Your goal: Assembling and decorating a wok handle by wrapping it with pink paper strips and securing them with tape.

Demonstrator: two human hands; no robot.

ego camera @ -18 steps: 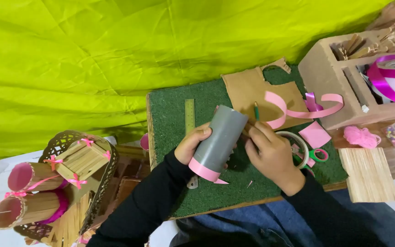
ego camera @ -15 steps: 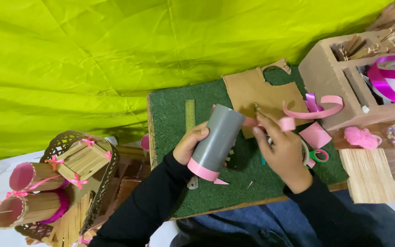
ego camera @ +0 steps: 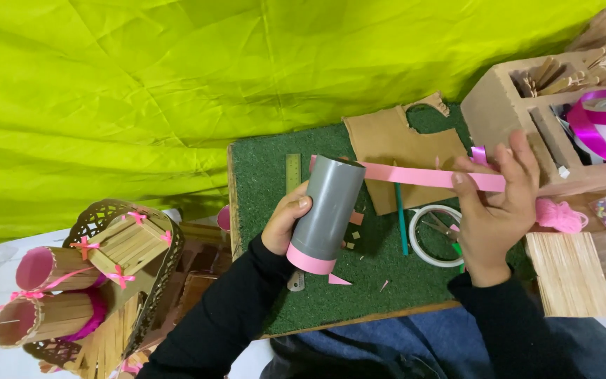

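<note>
Covering the wooden board (ego camera: 247,231), green turf mat (ego camera: 380,267) before yellow-green cloth (ego camera: 177,91).

Bare green mat (ego camera: 268,175) left of the grey tube (ego camera: 327,207); cardboard organizer (ego camera: 510,116) blocks the right.

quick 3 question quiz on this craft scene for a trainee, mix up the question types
1. True or false: the left hand holds the grey tube over the green mat.
2. What does the right hand pinch, stretched towards the tube?
A. a pink paper strip
B. a green pencil
C. a white tape ring
3. Fill in: the band around the tube's near end is ____.

Key
1. True.
2. A. The green pencil and white tape ring lie on the mat, untouched.
3. Pink.
</note>
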